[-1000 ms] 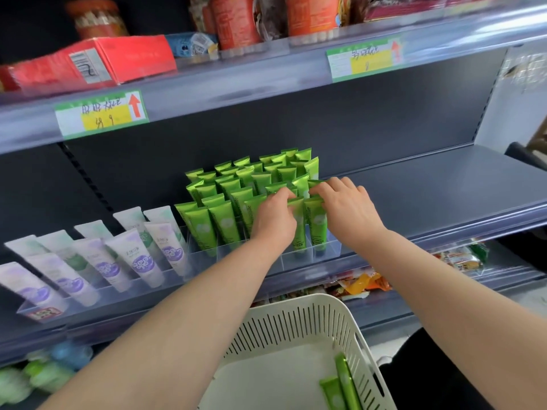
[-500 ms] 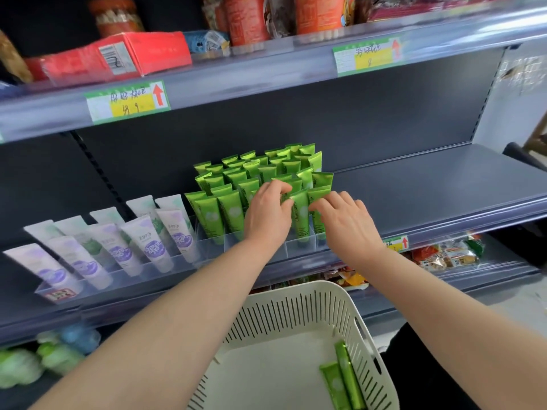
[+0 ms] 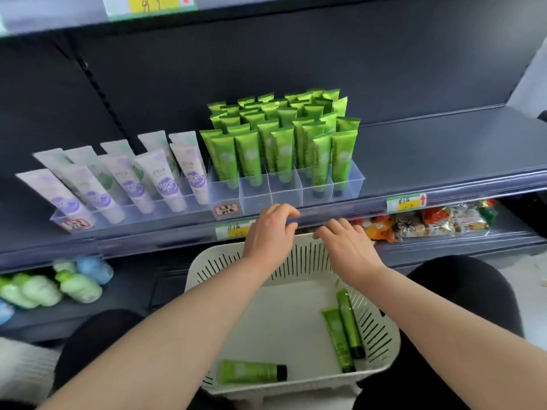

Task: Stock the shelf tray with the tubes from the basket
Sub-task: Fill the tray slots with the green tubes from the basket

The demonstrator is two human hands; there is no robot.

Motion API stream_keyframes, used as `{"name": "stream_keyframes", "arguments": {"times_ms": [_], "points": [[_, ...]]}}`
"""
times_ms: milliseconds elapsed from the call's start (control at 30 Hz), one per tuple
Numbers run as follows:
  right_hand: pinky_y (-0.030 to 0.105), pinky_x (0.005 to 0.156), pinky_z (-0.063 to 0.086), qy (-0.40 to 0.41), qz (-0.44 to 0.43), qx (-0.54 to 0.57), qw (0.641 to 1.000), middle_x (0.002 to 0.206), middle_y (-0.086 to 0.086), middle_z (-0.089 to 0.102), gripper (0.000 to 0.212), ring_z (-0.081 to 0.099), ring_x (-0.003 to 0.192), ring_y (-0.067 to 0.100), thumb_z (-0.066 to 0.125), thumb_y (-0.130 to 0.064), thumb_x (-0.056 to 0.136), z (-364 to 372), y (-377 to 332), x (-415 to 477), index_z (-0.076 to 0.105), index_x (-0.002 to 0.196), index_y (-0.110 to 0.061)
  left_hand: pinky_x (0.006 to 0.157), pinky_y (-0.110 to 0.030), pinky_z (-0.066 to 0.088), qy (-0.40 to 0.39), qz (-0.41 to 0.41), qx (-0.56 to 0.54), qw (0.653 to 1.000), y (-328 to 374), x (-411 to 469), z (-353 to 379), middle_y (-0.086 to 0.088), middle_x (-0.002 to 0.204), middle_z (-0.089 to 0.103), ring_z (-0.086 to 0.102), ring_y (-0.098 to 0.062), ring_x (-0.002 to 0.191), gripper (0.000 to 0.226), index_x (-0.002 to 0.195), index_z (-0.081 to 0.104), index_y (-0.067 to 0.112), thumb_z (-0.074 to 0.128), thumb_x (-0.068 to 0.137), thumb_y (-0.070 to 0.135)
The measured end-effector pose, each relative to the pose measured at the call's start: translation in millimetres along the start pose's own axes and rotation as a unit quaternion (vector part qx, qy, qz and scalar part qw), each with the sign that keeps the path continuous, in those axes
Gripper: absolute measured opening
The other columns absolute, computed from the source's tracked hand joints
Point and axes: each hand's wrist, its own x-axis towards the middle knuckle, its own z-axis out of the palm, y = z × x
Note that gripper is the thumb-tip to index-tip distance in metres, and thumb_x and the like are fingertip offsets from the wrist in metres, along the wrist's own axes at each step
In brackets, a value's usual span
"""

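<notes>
While the left hand (image 3: 270, 232) and right hand (image 3: 346, 247) hang empty and loose above the basket (image 3: 204, 263) — three tubes (image 3: 251, 371) inside — a careless insertion could topple those crowding the tray (image 3: 284, 193).

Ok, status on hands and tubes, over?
Both hands empty: left hand, right hand over basket. Three green tubes left in it. Nothing in the way.
</notes>
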Motion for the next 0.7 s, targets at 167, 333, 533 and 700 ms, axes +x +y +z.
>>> {"name": "stream_keyframes", "arguments": {"times_ms": [167, 333, 533, 700], "points": [[0.036, 0.097, 0.036, -0.118, 0.022, -0.01, 0.993, 0.126, -0.001, 0.045, 0.049, 0.041, 0.119, 0.024, 0.049, -0.007, 0.085, 42.5, -5.8, -14.1, 0.044, 0.13, -0.026, 0.089, -0.032, 0.046, -0.094, -0.054, 0.024, 0.994, -36.1, -28.6, 33.7, 0.005, 0.115, 0.06, 0.056, -0.017, 0.106, 0.018, 0.11, 0.062, 0.022, 0.058, 0.093, 0.019], [0.042, 0.097, 0.045, -0.294, 0.086, 0.018, 0.952, 0.133, 0.009, 0.043, 0.05, 0.048, 0.119, 0.03, 0.049, 0.0, 0.085, 85.7, -11.0, -28.6, 0.042, 0.133, -0.014, 0.087, -0.027, 0.046, -0.172, -0.088, 0.031, 0.981, -68.1, -59.4, 62.7, 0.007, 0.116, 0.06, 0.057, -0.013, 0.104, 0.017, 0.109, 0.061, 0.023, 0.059, 0.093, 0.019], [0.045, 0.107, 0.034, -0.44, 0.04, -0.098, 0.892, 0.145, 0.017, 0.028, 0.042, 0.034, 0.133, 0.033, 0.032, -0.008, 0.099, 120.7, -16.8, -48.1, 0.029, 0.141, -0.006, 0.093, -0.029, 0.045, -0.238, -0.12, 0.02, 0.964, -94.3, -92.4, 84.0, 0.003, 0.127, 0.056, 0.055, -0.015, 0.113, 0.022, 0.117, 0.06, 0.019, 0.055, 0.096, 0.018], [0.041, 0.103, 0.039, -0.466, 0.017, -0.064, 0.882, 0.148, 0.017, 0.027, 0.048, 0.034, 0.133, 0.033, 0.037, -0.008, 0.097, 142.6, -20.7, -49.7, 0.026, 0.144, -0.005, 0.094, -0.027, 0.043, -0.253, -0.137, 0.015, 0.958, -108.6, -103.9, 97.5, 0.003, 0.126, 0.056, 0.054, -0.014, 0.113, 0.022, 0.118, 0.06, 0.02, 0.055, 0.096, 0.019]]}}
